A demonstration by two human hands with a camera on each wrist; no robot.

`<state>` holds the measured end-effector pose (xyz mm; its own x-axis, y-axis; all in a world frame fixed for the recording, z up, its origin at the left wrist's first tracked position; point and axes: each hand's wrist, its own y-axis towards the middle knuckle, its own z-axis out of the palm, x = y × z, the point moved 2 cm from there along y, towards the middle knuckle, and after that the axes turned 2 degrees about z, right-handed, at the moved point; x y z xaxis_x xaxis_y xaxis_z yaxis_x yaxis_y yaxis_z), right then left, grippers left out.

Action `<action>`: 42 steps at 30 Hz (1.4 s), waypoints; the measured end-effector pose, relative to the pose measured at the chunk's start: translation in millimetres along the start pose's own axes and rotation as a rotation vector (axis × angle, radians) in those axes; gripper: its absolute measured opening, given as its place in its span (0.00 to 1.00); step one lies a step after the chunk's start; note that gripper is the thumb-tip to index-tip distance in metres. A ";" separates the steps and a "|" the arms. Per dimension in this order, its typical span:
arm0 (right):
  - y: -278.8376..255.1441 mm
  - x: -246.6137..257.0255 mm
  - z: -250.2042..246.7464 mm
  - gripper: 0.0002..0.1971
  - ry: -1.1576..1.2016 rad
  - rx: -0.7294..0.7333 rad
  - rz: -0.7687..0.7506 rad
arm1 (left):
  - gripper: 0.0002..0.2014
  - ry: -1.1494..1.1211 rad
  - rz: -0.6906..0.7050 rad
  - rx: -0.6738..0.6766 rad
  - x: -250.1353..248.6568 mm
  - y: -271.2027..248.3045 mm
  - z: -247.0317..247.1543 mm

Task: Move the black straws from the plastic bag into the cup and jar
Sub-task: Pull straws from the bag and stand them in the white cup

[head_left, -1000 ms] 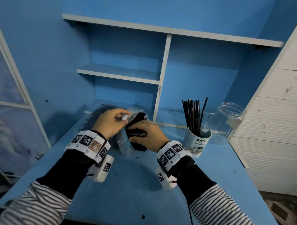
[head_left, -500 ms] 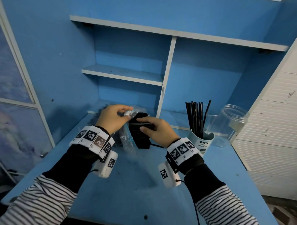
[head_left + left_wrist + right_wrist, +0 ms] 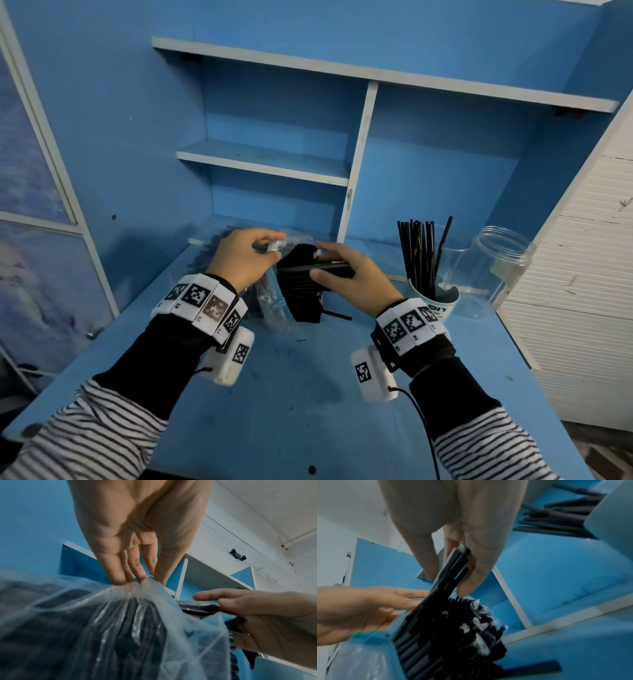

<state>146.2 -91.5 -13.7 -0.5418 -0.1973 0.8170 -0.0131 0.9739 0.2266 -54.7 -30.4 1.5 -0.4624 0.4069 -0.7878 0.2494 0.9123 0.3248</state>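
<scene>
A clear plastic bag full of black straws lies at the back middle of the blue desk. My left hand pinches the bag's top edge between fingers and thumb. My right hand pinches a few black straws half out of the bag's mouth; the right wrist view shows these held straws between thumb and fingers. To the right stands a white cup holding several upright black straws. Beside it stands a clear jar with nothing visible inside.
One loose black straw lies on the desk by the bag. Blue shelves with a white divider rise behind. A white panelled wall bounds the right side, a window frame the left.
My right hand has slid from the middle of the straw bundle up to the bag's mouth and drawn a few straws sideways to the right. The left hand keeps pinching the bag's top.
</scene>
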 end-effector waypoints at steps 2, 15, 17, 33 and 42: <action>1.0 -0.6 10.8 0.22 0.019 0.009 0.009 | 0.16 0.004 -0.002 -0.002 -0.3 -0.2 0.5; -7.8 0.2 -28.7 0.09 0.071 -0.064 0.005 | 0.16 0.012 -0.009 0.014 2.9 0.6 0.9; -12.3 1.6 -39.2 0.09 0.047 -0.075 0.000 | 0.16 0.009 -0.009 0.020 3.0 0.6 0.5; -64.0 36.9 -117.2 0.09 -0.249 -0.150 -0.111 | 0.36 0.300 0.343 0.413 -98.8 -17.2 76.1; -84.2 74.5 -134.6 0.21 -0.328 -0.206 -0.201 | 0.22 0.107 0.253 0.260 -117.9 -12.5 109.1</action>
<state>220.0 -203.3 99.5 -0.7842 -0.3027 0.5416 0.0043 0.8703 0.4926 89.6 -94.9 33.2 -0.4412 0.6329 -0.6362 0.5687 0.7456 0.3473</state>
